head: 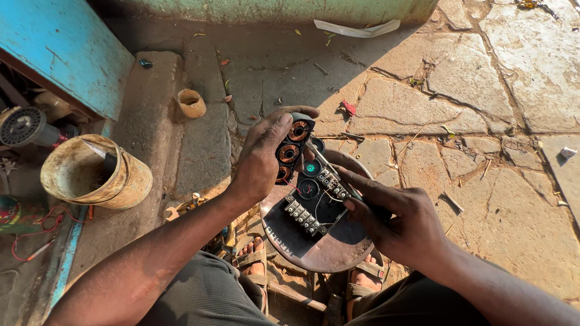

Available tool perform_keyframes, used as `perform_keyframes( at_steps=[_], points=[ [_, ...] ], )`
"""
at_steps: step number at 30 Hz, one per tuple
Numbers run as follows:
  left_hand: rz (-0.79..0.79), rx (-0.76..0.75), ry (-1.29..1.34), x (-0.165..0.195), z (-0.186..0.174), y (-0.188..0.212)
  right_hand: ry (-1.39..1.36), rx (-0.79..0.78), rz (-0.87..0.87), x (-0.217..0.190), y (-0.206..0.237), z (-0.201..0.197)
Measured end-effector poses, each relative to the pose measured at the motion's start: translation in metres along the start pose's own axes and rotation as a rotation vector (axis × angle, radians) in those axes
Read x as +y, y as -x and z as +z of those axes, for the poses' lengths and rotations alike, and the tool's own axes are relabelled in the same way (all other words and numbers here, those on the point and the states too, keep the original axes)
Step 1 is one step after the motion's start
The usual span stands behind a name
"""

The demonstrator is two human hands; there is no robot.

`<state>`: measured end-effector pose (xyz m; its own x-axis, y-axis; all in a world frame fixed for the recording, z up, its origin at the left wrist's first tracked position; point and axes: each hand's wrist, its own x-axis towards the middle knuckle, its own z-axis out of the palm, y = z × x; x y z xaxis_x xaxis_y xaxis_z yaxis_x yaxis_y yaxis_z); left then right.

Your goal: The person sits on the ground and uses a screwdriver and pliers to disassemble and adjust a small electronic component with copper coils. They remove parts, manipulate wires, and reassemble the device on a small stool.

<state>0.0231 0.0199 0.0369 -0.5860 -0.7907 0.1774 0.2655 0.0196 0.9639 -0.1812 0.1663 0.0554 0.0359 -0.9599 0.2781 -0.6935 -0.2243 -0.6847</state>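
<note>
Board (308, 208), black with copper coils and terminal blocks, sits on a round brown plate (338, 253) over the person's knees. Left hand (263, 160) grips the board's top end, thumb by the coils (290, 151). Right hand (399, 223) is closed on a thin dark tool (338, 175), tip at the terminals. Sandalled feet (254, 259) below on stone paving (483, 90). Left side: worn bucket (96, 172), small cup (192, 103), blue box (66, 51).
</note>
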Motion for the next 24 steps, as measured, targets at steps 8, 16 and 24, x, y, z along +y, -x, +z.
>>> perform_keyframes(
  at_steps=[8,16,24],
  points=[
    [0.085,-0.03,-0.063,-0.003,0.007,0.0,-0.078,-0.108,0.084,0.004,0.003,-0.001],
    [0.249,-0.049,-0.354,-0.003,0.009,0.0,-0.178,-0.161,0.132,0.001,0.004,-0.007],
    [0.249,-0.091,-0.555,0.002,0.01,-0.001,-0.419,-0.249,0.526,-0.004,0.002,-0.014]
  ],
)
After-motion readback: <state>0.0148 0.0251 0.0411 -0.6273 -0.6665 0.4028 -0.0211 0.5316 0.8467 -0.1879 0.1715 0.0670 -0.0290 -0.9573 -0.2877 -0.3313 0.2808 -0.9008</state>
